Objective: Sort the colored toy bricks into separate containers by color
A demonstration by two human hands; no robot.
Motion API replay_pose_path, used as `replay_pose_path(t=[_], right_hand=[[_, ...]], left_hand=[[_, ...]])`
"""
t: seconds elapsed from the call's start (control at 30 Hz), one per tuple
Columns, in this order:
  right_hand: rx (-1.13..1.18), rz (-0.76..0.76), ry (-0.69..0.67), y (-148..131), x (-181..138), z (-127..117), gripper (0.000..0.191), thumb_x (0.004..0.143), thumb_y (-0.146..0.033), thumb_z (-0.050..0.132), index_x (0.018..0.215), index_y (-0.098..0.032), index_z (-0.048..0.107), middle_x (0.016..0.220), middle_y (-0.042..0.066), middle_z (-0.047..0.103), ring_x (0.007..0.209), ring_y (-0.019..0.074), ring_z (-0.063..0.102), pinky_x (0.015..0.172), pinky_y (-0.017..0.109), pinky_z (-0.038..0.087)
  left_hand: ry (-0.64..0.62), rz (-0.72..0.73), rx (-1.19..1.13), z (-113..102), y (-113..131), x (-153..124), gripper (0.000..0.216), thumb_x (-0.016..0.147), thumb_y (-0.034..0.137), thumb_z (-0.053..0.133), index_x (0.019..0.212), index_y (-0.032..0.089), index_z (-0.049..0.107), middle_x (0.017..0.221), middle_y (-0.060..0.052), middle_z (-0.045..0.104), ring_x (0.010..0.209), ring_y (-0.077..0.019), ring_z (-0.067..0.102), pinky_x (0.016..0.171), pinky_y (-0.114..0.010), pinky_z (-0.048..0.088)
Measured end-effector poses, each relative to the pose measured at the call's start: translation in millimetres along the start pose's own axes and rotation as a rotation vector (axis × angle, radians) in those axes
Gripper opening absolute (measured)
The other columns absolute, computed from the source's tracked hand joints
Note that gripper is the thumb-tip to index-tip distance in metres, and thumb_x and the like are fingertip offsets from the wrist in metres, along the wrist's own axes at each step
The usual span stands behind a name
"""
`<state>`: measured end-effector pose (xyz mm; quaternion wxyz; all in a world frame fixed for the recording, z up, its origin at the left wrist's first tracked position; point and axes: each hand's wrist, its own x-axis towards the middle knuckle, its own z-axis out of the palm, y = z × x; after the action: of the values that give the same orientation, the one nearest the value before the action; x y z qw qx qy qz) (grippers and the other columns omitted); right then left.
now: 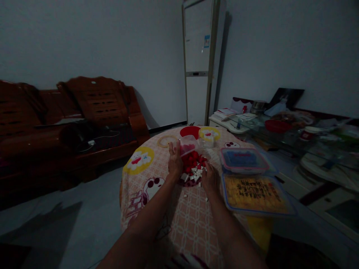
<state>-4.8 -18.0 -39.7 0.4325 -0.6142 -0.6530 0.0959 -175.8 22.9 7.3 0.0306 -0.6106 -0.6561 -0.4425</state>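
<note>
My left hand grips the left side of a clear plastic container, which is tipped toward the pile below it and shows red inside. Under it lies a heap of small red pieces and small white blocks on the patterned tablecloth. At the heap's right edge is my right hand, its fingers loosely bent beside the white blocks. Nothing shows in that hand, though its fingertips are dim. A few loose white pieces lie nearer to me.
Two lidded plastic boxes, one blue and pink and one yellowish, sit at the table's right. Behind the heap are a red round item, a clear container and a beige ring. A wooden sofa stands left, a cluttered glass-topped cabinet right.
</note>
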Motion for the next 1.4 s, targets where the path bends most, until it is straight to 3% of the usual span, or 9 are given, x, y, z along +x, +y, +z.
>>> replay_pose_path(t=[0.27,0.6,0.77,0.9,0.97,1.1,1.4], right_hand=[[0.005,-0.022,0.049,0,1,3,0.048,0.093,-0.023,0.037,0.133,-0.011,0.061,0.134,0.017,0.063,0.124,0.0253,0.055,0.109,0.040,0.038],[-0.012,-0.074,0.095,-6,9,15,0.048,0.097,-0.026,0.032,0.135,-0.012,0.058,0.137,0.016,0.060,0.128,0.0254,0.051,0.110,0.041,0.035],[-0.114,-0.116,-0.014,-35,46,23,0.044,0.100,-0.027,0.033,0.134,-0.015,0.059,0.139,0.014,0.058,0.132,0.0245,0.046,0.112,0.039,0.030],[-0.223,-0.107,-0.248,-58,65,32,0.044,0.101,-0.038,0.042,0.136,-0.016,0.058,0.130,0.016,0.065,0.125,0.0281,0.051,0.109,0.044,0.030],[-0.264,-0.153,-0.324,-62,62,33,0.046,0.100,-0.044,0.044,0.135,-0.018,0.059,0.128,0.017,0.066,0.124,0.0301,0.052,0.110,0.049,0.027],[-0.284,-0.234,-0.336,-62,39,23,0.041,0.098,-0.048,0.048,0.126,-0.023,0.065,0.129,0.013,0.065,0.126,0.0324,0.048,0.113,0.054,0.022],[-0.233,-0.269,-0.331,-53,-3,-22,0.033,0.093,-0.038,0.058,0.121,-0.024,0.068,0.129,0.010,0.064,0.118,0.0286,0.052,0.110,0.047,0.031]], left_hand=[[0.186,0.109,-0.150,13,-23,-4,0.069,0.088,0.003,0.047,0.153,0.025,0.040,0.165,-0.017,0.021,0.130,-0.0318,0.057,0.071,-0.028,0.061],[0.266,0.186,-0.277,-7,-22,-3,0.071,0.086,0.008,0.053,0.154,0.022,0.037,0.165,-0.014,0.024,0.145,-0.0294,0.038,0.099,-0.035,0.055],[0.276,0.154,-0.285,-12,-27,1,0.080,0.083,0.015,0.062,0.156,0.021,0.030,0.166,-0.014,0.021,0.150,-0.0304,0.028,0.112,-0.040,0.044],[0.307,0.095,-0.283,-11,-37,2,0.078,0.082,0.003,0.052,0.155,0.019,0.032,0.164,-0.013,0.027,0.152,-0.0273,0.023,0.121,-0.042,0.033],[0.304,0.050,-0.262,-10,-41,2,0.076,0.079,-0.004,0.048,0.152,0.017,0.035,0.161,-0.013,0.032,0.153,-0.0272,0.021,0.123,-0.044,0.028],[0.296,-0.020,-0.227,-9,-44,3,0.074,0.079,-0.009,0.042,0.149,0.013,0.038,0.156,-0.014,0.039,0.152,-0.0279,0.022,0.125,-0.046,0.024],[0.362,-0.061,-0.273,-11,-41,4,0.088,0.075,-0.004,0.046,0.158,0.018,0.026,0.160,-0.011,0.035,0.152,-0.0219,0.025,0.124,-0.039,0.025]])
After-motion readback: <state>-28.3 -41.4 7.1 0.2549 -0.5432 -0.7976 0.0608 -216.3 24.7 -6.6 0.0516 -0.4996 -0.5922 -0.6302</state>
